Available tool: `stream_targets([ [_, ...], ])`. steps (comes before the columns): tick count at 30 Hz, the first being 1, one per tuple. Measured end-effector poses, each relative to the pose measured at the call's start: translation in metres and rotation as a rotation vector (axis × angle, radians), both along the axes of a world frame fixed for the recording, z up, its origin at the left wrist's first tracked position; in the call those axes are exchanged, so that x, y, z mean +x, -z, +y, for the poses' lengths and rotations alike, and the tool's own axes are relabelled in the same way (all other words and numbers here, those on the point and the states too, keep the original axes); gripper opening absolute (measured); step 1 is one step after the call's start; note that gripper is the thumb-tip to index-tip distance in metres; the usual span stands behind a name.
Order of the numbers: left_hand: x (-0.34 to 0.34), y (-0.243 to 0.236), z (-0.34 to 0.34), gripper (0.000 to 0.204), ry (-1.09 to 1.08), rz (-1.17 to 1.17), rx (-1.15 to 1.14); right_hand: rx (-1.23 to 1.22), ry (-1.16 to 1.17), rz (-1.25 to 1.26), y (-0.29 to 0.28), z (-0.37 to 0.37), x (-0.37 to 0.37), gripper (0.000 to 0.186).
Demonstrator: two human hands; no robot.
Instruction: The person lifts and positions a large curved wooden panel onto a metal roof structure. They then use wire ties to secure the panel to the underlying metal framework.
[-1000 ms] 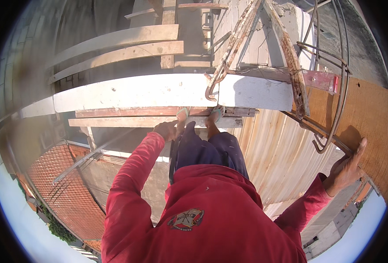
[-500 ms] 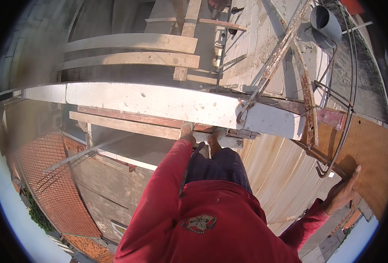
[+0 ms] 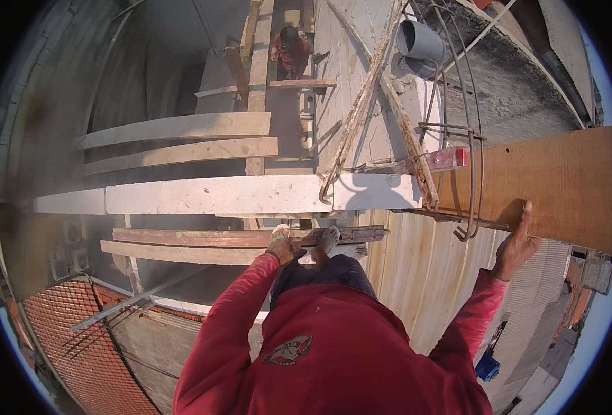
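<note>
At the right, a brown wooden board (image 3: pixel 562 183) extends outward beside the white block wall (image 3: pixel 216 195). My right hand (image 3: pixel 517 249) holds the board by its lower edge, with one digit stretched up over its face; the other fingers are partly hidden. A bent steel-bar cage (image 3: pixel 477 173) stands by the board's inner end. My left hand (image 3: pixel 283 249) is low beside my knee and foot, close to the wooden planks (image 3: pixel 188 237). Its fingers are small and partly hidden, so I cannot tell whether it holds anything.
Two rusty, mortar-crusted bars (image 3: pixel 368 104) cross above the wall near a grey bucket (image 3: pixel 420 41). Below, another person (image 3: pixel 292 52) is among wooden beams (image 3: pixel 181 128). Corrugated sheeting (image 3: pixel 403 277) and a tiled roof (image 3: pixel 77 346) lie far beneath me.
The view has shifted, bringing the person below into fuller sight. The board's outer end appears higher, with my right hand still at its edge. My left hand stays low by my leg.
</note>
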State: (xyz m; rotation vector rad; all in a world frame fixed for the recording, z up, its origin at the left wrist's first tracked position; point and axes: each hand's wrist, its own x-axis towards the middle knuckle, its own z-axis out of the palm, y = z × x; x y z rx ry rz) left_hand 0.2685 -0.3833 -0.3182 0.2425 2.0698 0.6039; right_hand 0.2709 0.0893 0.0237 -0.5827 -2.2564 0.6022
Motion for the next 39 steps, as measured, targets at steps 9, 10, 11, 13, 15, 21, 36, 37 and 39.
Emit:
stream_targets([
  [9, -0.027, -0.219, 0.086, 0.039, 0.267, 0.13, 0.683, -0.081, 0.035, 0.24, -0.103, 0.001, -0.009, 0.035],
  [10, -0.031, -0.238, 0.094, 0.038, 0.298, 0.129, 0.742, -0.063, 0.019, 0.251, -0.112, -0.001, -0.008, 0.035],
  [11, -0.035, -0.257, 0.098, 0.037, 0.328, 0.129, 0.8, -0.046, 0.002, 0.263, -0.12, -0.004, -0.007, 0.035],
  [13, -0.05, -0.301, 0.104, 0.035, 0.358, 0.105, 0.933, 0.016, -0.016, 0.281, -0.139, -0.008, -0.008, 0.035],
  [15, -0.067, -0.342, 0.104, 0.033, 0.383, 0.203, 1.032, 0.075, -0.033, 0.295, -0.154, -0.015, -0.009, 0.035],
  [21, -0.15, -0.479, 0.092, 0.034, 0.214, 0.71, 1.197, 0.209, -0.002, 0.253, -0.204, -0.04, -0.003, 0.034],
  [36, -0.193, -0.734, 0.072, 0.098, 0.073, 0.859, 2.23, 0.213, -0.837, -0.046, -0.37, -0.216, -0.009, 0.032],
  [37, -0.197, -0.735, 0.066, 0.094, 0.077, 0.827, 2.266, 0.227, -0.868, -0.122, -0.383, -0.224, -0.004, 0.031],
  [39, -0.202, -0.736, 0.048, 0.088, 0.1, 0.762, 2.339, 0.499, -0.793, -0.024, -0.391, -0.244, -0.005, 0.026],
])
